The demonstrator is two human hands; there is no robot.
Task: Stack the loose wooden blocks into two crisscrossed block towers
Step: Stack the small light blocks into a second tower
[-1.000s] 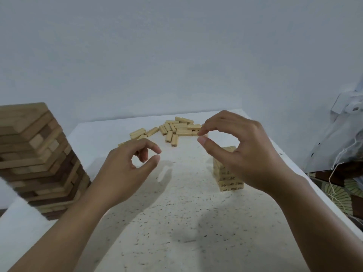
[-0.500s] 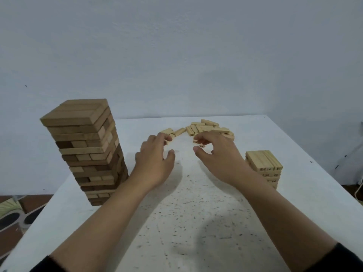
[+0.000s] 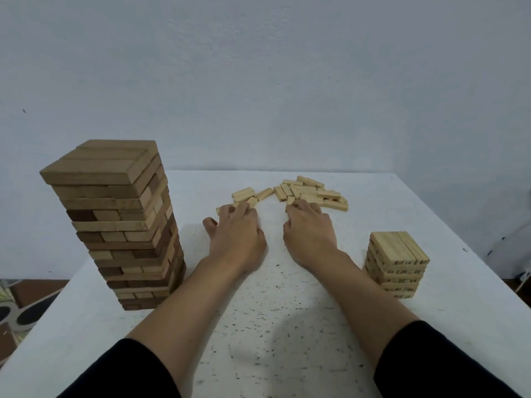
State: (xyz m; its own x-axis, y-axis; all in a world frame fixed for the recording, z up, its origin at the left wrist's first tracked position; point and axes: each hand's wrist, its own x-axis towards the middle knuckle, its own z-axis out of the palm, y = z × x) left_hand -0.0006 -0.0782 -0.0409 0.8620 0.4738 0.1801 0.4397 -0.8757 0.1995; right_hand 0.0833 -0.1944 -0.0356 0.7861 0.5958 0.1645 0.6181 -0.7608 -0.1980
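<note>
Right now both hands lie side by side on the white, speckled desk (image 3: 287, 326), stretched toward its far edge. The left hand (image 3: 237, 237) lies palm down with its fingers bent over the near end of a small cluster of blocks (image 3: 244, 193), and its thumb is spread out to the left, on the desk surface and apart from the wood. The right hand (image 3: 309, 234) is just beside it, fingertips on the near edge of the larger pile of loose blocks (image 3: 313, 191), thumb tucked toward the left. Whether either hand actually grips a block I cannot tell, since the fingers cover the wood beneath them.

The loose pale blocks are scattered flat near the middle of the far edge, in 2 groups with a narrow gap between them. A tall tower (image 3: 120, 225) of mixed light and dark blocks stands upright close to the left edge, its layers crisscrossed and slightly uneven. A short tower (image 3: 398, 262) of pale blocks stands near the right edge, well apart from the tall one, with dark print on its sides too small to read. Black sleeves (image 3: 120, 372) cover both forearms at the near edge. A plain pale wall (image 3: 258, 81) rises behind the desk.
</note>
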